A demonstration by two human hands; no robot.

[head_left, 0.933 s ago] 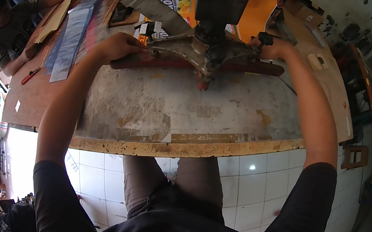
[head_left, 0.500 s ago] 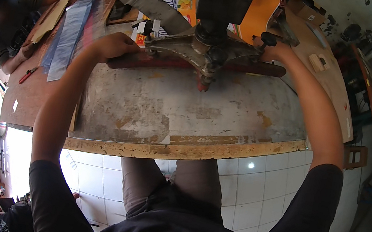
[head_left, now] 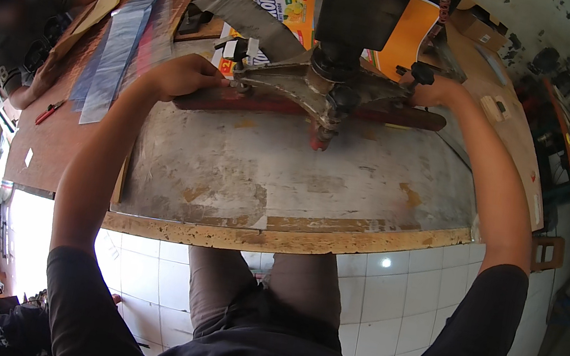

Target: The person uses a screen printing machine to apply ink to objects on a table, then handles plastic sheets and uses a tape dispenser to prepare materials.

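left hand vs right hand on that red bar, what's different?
The left hand rests knuckles-up over the left end of the red bar; the right hand sits by its right end, beside a black knob. The left arm is bent, the right arm nearly straight. Both are bare and reach across the worn tabletop.

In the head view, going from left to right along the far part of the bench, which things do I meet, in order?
Red-handled tool → strip of clear plastic sheets → left hand → grey metal machine arm → right hand → small wooden block.
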